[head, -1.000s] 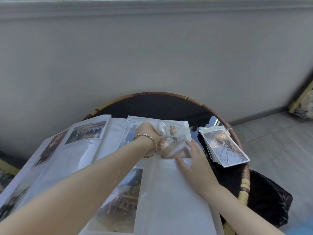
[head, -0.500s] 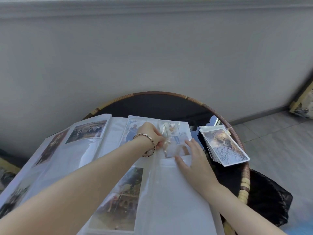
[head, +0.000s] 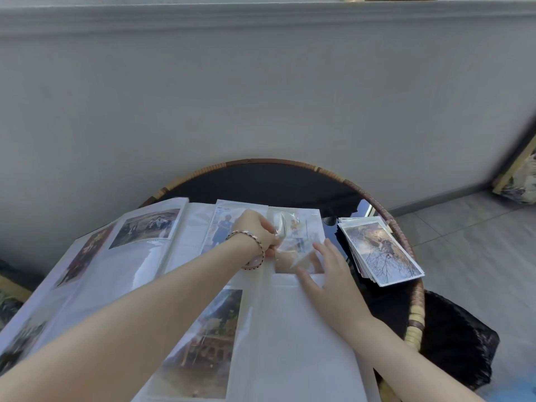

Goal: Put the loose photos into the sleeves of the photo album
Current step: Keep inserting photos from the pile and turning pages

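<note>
The photo album (head: pixel 136 274) lies open on the round, wicker-rimmed bench (head: pixel 388 224), its clear sleeves holding prints. On the left page two filled sleeves show plainly: a group photo (head: pixel 146 227) at the far end and a dark, reddish print (head: pixel 82 256) beside it; more prints at the near left edge are too blurred to count. On the right page the far-left sleeve holds a portrait photo (head: pixel 222 230), and the near-left sleeve holds a building photo (head: pixel 203 343). The near-right sleeve looks blank white.

The far-right sleeve (head: pixel 311 224) holds the photo being inserted (head: pixel 295 248), which sits partly within the plastic, its picture dimmed by glare. The left hand (head: pixel 256 230), with a bracelet (head: pixel 252 250) at the wrist, has its fingers pinched narrow on the sleeve's crumpled plastic edge. The right hand (head: pixel 327 271) rests flat on the page with fingers spread wide, the fingertips (head: pixel 317 246) pressing on the photo's near part.

One stack of loose photos (head: pixel 380 250) sits on the bench just right of the album, fanned slightly, its top print showing bare branches; the number of prints in it cannot be told.
</note>
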Demonstrator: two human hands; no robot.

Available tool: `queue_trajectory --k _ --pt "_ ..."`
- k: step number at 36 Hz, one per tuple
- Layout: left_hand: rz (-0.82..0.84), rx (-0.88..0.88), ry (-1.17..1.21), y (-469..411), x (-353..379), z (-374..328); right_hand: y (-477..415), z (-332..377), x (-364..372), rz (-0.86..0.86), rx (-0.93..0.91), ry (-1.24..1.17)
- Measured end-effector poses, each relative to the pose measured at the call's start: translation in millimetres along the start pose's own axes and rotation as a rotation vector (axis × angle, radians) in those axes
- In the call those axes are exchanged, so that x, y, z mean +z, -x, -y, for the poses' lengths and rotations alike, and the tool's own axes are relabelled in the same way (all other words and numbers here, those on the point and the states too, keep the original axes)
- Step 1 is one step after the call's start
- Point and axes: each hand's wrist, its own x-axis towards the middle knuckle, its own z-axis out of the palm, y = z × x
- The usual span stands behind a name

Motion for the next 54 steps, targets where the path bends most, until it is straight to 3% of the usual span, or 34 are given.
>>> queue_trajectory --k 11,20,25,29,32,37,40,46,54 --pt "0.120 -0.066 0.074 0.0 -1.3 -7.8 0.5 0.8 -0.4 0.005 -0.017 -0.002" --pt "-0.096 0.106 -0.272 4.7 4.8 -0.6 0.0 -0.6 0.8 0.001 -0.025 0.022" --pt "-0.093 0.072 -0.181 4.1 6.0 1.3 1.8 2.7 -2.3 0.005 -0.047 0.037" --pt "-0.080 0.075 -0.090 4.2 3.4 3.6 3.4 3.1 -26.0 -0.182 -0.161 0.130" --pt "-0.090 0.177 -0.175 3.0 4.9 9.1 -4.8 -11.4 -54.3 -0.328 -0.180 0.288" --pt "-0.167 0.320 -0.367 10.4 10.5 8.7 -9.8 -35.0 -76.0 -0.088 0.000 0.646" --pt "-0.180 0.385 -0.377 16.2 7.9 3.9 -5.5 -40.5 -71.9 -0.040 -0.043 0.887" --pt "-0.135 0.471 -0.295 29.7 -1.7 4.1 2.0 -36.1 -71.6 -0.033 -0.135 0.979" --pt "-0.104 0.511 -0.252 40.3 -13.7 10.5 6.9 -36.8 -80.3 -0.081 -0.137 0.872"
